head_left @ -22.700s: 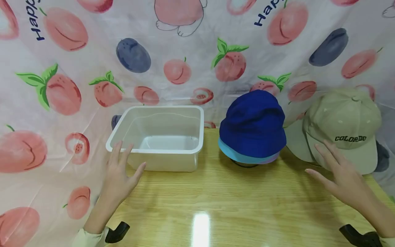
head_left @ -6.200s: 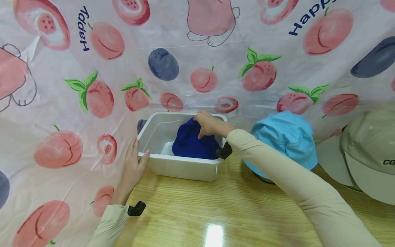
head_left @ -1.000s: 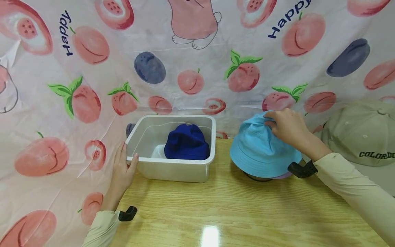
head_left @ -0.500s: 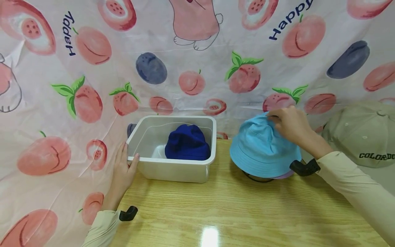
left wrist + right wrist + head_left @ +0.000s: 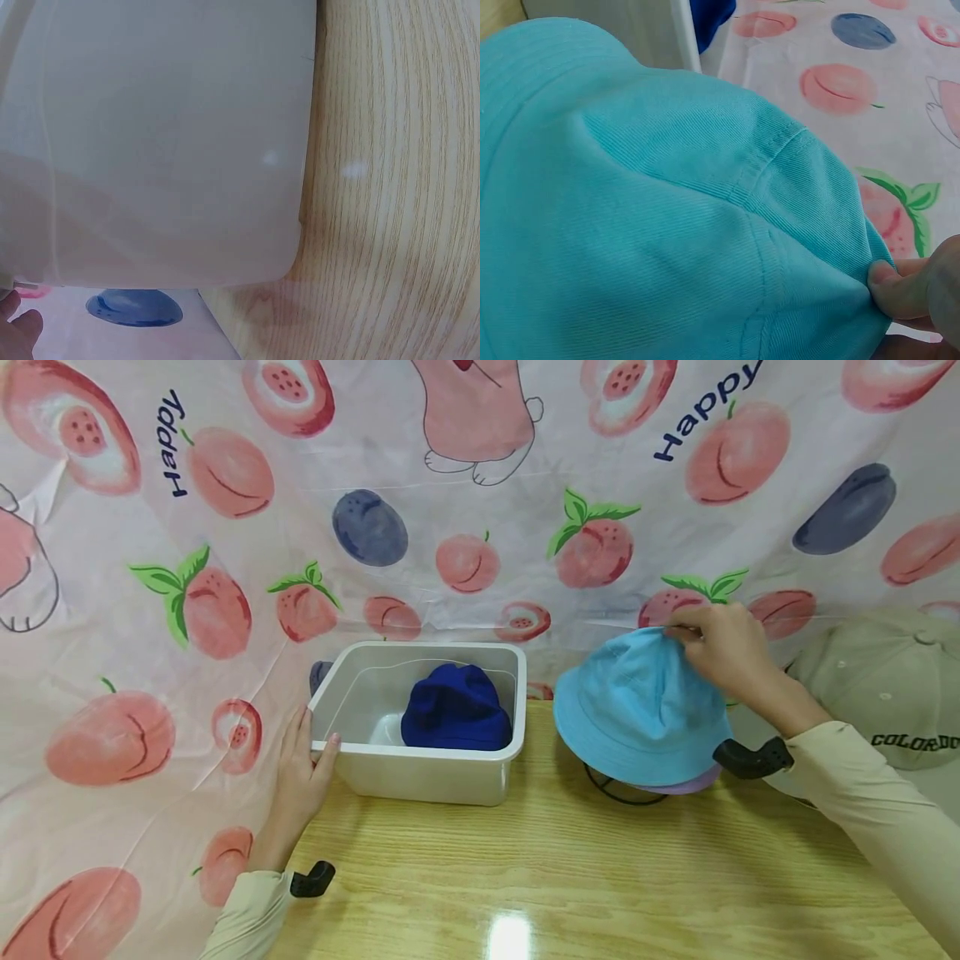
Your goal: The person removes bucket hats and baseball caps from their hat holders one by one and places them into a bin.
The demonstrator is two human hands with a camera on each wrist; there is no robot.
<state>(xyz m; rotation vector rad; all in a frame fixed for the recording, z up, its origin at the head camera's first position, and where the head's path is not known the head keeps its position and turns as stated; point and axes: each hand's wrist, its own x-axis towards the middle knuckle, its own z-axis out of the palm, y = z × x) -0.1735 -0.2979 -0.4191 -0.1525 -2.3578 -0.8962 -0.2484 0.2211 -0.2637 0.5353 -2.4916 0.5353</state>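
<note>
My right hand [image 5: 723, 647] pinches the crown of a light blue bucket hat [image 5: 637, 710], its cloth drawn to a peak at the thumb and fingers in the right wrist view. Under the hat show the brim of a purple hat [image 5: 686, 782] and a black wire stand [image 5: 622, 793]. My left hand [image 5: 300, 772] rests against the left front corner of a white plastic bin [image 5: 427, 777], thumb over the rim and fingers along the side. Inside the bin, toward the right, lies a dark blue bucket hat [image 5: 456, 710].
A khaki baseball cap [image 5: 885, 685] lettered "COLORADO" stands at the right, partly behind my right forearm, with another pale brim below it. The wooden table [image 5: 420, 877] meets a fruit-printed cloth [image 5: 480, 460] at the back and left.
The dark blue hat went from the stack into the bin earlier. In the last second my right hand has drawn the light blue hat's crown slightly up, showing more of the stand. The left hand stays.
</note>
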